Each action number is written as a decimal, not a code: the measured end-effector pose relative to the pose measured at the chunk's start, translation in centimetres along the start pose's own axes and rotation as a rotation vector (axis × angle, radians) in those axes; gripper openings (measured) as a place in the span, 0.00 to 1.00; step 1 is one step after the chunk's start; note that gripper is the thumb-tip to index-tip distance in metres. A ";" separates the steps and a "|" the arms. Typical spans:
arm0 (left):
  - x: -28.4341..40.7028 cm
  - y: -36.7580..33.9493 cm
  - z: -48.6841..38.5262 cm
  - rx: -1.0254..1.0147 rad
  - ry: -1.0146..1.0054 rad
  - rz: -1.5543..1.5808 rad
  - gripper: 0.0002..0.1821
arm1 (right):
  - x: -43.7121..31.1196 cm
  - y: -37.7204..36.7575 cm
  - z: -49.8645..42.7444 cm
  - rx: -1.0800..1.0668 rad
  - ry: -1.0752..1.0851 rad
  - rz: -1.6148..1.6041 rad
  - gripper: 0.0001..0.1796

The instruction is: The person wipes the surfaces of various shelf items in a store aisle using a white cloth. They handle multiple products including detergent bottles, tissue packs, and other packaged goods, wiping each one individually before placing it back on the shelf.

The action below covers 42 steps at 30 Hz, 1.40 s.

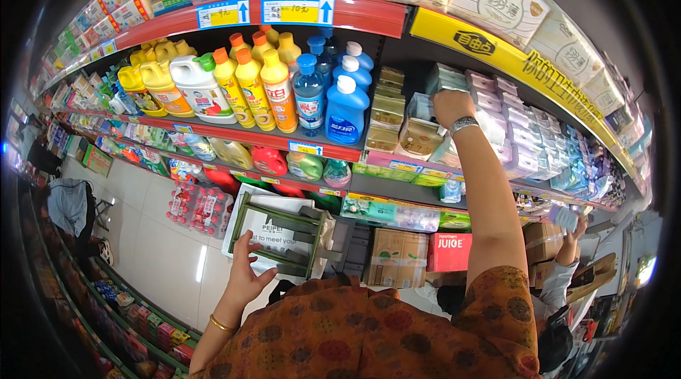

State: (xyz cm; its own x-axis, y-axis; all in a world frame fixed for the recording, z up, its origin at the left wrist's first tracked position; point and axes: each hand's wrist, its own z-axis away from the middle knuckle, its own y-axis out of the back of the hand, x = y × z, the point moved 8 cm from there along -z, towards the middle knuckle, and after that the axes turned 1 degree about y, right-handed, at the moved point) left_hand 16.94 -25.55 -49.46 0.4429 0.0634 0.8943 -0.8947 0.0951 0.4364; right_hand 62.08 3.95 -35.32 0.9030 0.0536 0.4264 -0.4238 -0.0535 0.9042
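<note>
My right hand [453, 109] is in among packs of sanitary pads on the middle shelf. Its fingers are bent and partly hidden, so their grip cannot be made out. Just left of it is a light-blue pack [420, 106], above a gold-brown pack [421, 137]. Pale purple packs [518, 137] stand in rows to its right. My left hand [249, 271] hangs low with its fingers apart and holds nothing. Near it is a green metal frame with dark straps [315, 243], apparently a folding stool, over a white printed box [271, 233].
Detergent bottles [279, 92] line the shelf left of the packs. Below stand a taped cardboard box [398, 256], a red juice carton [450, 251] and wrapped bottles [199, 206]. At right, another person's hand [577, 227] holds a small pack. A lower shelf [133, 320] curves behind.
</note>
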 end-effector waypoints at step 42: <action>17.4 -15.0 -4.2 -0.680 0.016 0.940 0.51 | 0.8 9.7 27.4 0.686 -0.323 -1.596 0.09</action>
State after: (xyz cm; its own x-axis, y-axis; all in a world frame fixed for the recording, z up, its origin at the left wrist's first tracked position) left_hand 38.37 -21.67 -40.83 -0.3751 0.4049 0.8339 -0.6576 0.5177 -0.5472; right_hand 60.65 -23.88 -26.92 0.3813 0.2900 -0.8778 0.8299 -0.5257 0.1868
